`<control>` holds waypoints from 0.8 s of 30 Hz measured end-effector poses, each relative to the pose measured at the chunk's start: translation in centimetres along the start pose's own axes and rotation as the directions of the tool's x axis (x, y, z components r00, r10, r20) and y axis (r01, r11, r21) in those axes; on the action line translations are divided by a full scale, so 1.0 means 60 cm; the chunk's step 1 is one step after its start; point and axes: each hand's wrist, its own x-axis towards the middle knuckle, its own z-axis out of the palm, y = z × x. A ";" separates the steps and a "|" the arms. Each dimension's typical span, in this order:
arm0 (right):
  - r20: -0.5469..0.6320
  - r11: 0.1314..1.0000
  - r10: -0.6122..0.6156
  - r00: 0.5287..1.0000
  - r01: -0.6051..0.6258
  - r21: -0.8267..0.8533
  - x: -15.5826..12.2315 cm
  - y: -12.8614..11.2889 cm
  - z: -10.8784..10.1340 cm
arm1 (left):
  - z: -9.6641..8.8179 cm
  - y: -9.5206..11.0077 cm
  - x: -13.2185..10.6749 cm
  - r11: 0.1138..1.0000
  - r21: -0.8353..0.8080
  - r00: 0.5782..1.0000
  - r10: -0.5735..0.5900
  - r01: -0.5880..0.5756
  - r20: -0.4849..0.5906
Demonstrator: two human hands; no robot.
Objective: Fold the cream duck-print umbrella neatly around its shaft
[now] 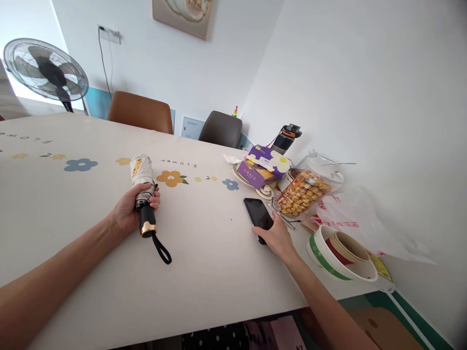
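My left hand (130, 210) is closed around a folded white umbrella (141, 176) lying on the table (204, 253). The umbrella's black handle with a gold ring and a black wrist loop (160, 249) sticks out toward me. My right hand (278, 237) rests on the table at the near end of a black phone (257, 213), fingers curled on its lower edge. The phone lies flat, screen dark.
Along the right wall sit a purple box (260, 167), a bag of yellow snacks (301, 192), a clear lidded jar (321, 167), a dark bottle (286, 138), stacked paper bowls (341, 250) and a plastic bag (350, 214). Two chairs (140, 112) and a fan (45, 73) stand beyond.
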 end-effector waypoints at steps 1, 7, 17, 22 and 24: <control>0.011 0.999 0.051 0.999 -0.051 0.000 0.000 -0.005 0.002 | 0.001 0.000 0.000 1.000 0.002 1.000 0.001 -0.001 -0.002; 0.096 0.960 -0.019 0.995 -0.008 0.281 0.006 0.009 -0.019 | 0.004 0.000 -0.005 1.000 0.014 1.000 -0.001 0.001 0.010; -0.090 0.931 -0.284 0.955 0.297 0.211 0.033 0.022 -0.030 | 0.005 0.000 -0.007 0.999 0.032 1.000 -0.012 0.011 0.017; -0.037 0.852 -0.513 0.858 0.514 0.101 0.031 0.035 -0.035 | 0.003 0.000 -0.005 0.999 0.039 1.000 -0.008 0.007 0.007; 0.009 0.803 -0.593 0.805 0.590 0.084 0.026 0.043 -0.039 | 0.003 0.000 -0.005 0.999 0.043 1.000 -0.012 0.012 0.004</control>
